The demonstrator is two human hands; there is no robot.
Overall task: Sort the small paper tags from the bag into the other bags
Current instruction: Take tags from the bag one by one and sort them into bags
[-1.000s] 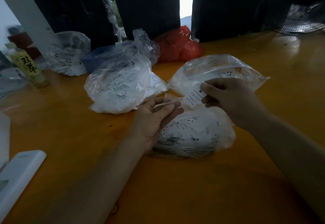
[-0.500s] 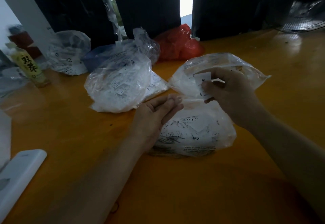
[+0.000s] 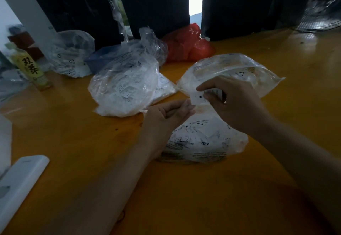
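Note:
My right hand pinches a small white paper tag marked M between thumb and fingers. The tag hangs just above the fingertips of my left hand. That hand's curled fingers pinch the plastic at the mouth of the near clear bag, which is full of size tags. Behind my right hand lies a flatter clear bag with little in it. A third clear bag stuffed with tags sits to the left, with a flat packet beside it.
Everything lies on an orange table. At the back are another clear bag, a blue tub and a red bag. A yellow bottle stands far left, a white device lies near left, and a fan stands back right.
My right hand lifted the tag toward the far right bag, then brought it back down and left to my left fingertips. My left hand has barely moved.

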